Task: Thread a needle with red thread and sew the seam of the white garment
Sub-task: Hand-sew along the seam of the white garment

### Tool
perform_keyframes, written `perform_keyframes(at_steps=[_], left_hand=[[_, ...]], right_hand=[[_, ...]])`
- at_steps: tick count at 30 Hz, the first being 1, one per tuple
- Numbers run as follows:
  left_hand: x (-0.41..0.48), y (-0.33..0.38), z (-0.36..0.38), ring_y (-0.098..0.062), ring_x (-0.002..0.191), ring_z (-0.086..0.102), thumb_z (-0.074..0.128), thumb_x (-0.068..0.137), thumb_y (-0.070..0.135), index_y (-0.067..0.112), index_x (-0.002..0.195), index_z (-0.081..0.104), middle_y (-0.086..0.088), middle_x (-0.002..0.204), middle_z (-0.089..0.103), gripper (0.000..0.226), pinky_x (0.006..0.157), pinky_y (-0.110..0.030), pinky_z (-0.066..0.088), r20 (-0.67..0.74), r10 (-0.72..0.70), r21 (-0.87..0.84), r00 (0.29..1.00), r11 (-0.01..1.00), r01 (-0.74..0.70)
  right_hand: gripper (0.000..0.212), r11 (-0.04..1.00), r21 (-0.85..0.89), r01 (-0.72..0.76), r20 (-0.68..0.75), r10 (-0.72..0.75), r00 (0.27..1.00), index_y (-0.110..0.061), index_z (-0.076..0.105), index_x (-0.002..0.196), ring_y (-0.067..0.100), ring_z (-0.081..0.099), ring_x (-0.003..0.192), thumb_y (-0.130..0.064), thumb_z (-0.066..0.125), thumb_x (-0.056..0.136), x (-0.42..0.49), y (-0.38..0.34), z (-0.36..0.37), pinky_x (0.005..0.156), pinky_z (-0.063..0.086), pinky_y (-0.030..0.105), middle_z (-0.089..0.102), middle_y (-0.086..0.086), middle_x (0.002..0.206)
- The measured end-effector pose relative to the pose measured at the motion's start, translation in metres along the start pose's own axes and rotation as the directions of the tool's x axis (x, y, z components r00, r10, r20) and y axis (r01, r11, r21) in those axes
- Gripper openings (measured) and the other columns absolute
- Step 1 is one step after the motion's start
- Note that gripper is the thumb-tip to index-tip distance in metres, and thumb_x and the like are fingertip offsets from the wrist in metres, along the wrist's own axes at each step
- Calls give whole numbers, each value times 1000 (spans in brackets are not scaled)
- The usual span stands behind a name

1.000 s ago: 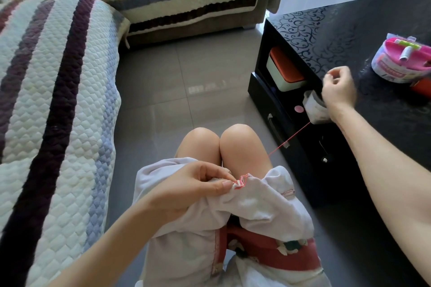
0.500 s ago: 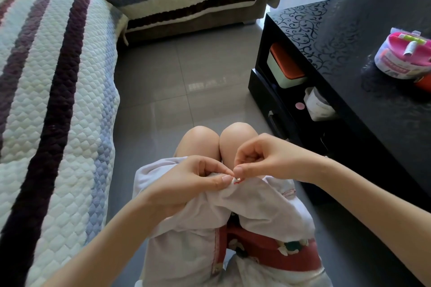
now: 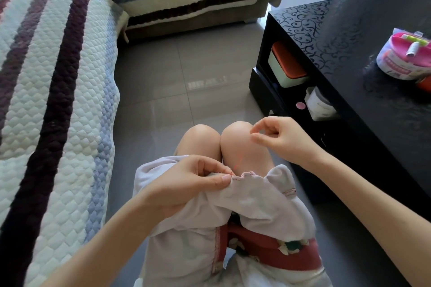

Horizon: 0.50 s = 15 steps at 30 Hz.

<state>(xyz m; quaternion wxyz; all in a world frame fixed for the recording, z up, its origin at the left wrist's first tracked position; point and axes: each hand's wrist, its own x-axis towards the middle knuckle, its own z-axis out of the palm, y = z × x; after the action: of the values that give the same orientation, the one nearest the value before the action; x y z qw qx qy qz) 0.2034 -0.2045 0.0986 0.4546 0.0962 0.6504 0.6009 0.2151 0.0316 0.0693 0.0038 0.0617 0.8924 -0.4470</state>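
- The left hand (image 3: 186, 184) pinches the white garment (image 3: 256, 198) at its seam.
- The right hand (image 3: 277, 140) pinches the faint red thread (image 3: 241, 156); its end hides between the fingers.

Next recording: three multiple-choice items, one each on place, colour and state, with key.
1. The pink-lidded tub stands: A) on the black table B) on the floor C) on the lap
2. The thread from seam to right hand is: A) blue B) red C) black
3. The left hand: A) pinches the seam of the white garment B) lies flat C) holds scissors
Key: 1 A, it sits on the tabletop; 2 B, a red line crosses the knee; 3 A, thumb and finger close on the seam edge.
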Motion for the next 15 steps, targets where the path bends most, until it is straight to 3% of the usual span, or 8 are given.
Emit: perform_keyframes(at_steps=[2,3,6,8,11,13,15], left_hand=[[-1,-1,-1,-17,97,64,69,75,18,0,90,73,-23,110,68,24,88,-23,51,-13,-5,-22,1000,1000,4],[-1,-1,-1,-18,99,64,69,75,18,2,89,74,-22,111,68,22,91,-25,50,-20,-9,-32,1000,999,8],[-3,0,-1,-17,99,66,69,80,15,4,88,75,-18,106,71,15,90,-28,51,-29,-11,-26,1000,1000,10],[-6,3,-2,-10,92,68,69,87,10,4,86,75,-7,97,75,8,78,-19,53,-74,-6,17,997,1000,7],[-10,3,-4,-2,93,68,67,87,13,13,75,76,5,94,76,15,75,-12,47,-160,44,149,986,989,-20],[-10,0,-2,7,82,66,68,87,13,20,65,74,13,82,75,23,69,-5,43,-191,86,223,978,974,-42],[-7,-4,2,9,77,65,67,87,13,19,69,75,16,78,74,20,67,-4,42,-220,103,262,970,964,-43]], right_hand=[[9,990,142,10,148,-31,989,-19,72,94,3,38,49,-19,70,85,-13,-14,-2,56,35,28,42,-14,47],[13,984,179,-5,249,-41,968,-18,73,97,2,44,51,-22,71,85,-21,-22,-3,57,37,23,48,-14,49],[24,997,61,54,433,-75,898,-29,74,89,8,62,73,-50,68,78,-39,-35,4,69,50,30,69,-8,73],[18,996,46,76,426,-88,901,-25,71,77,8,58,64,-42,69,81,-42,-33,5,62,47,30,65,-7,66],[24,983,176,-46,408,-30,912,-16,63,63,3,39,50,-15,71,85,-47,-29,-4,51,31,19,46,-10,50],[28,974,203,-102,408,11,913,-16,60,59,5,35,48,-11,72,84,-50,-28,-8,49,29,19,41,-10,47],[25,983,147,-114,360,54,931,-15,62,60,5,34,46,-14,72,83,-53,-25,-5,48,30,23,40,-10,45]])
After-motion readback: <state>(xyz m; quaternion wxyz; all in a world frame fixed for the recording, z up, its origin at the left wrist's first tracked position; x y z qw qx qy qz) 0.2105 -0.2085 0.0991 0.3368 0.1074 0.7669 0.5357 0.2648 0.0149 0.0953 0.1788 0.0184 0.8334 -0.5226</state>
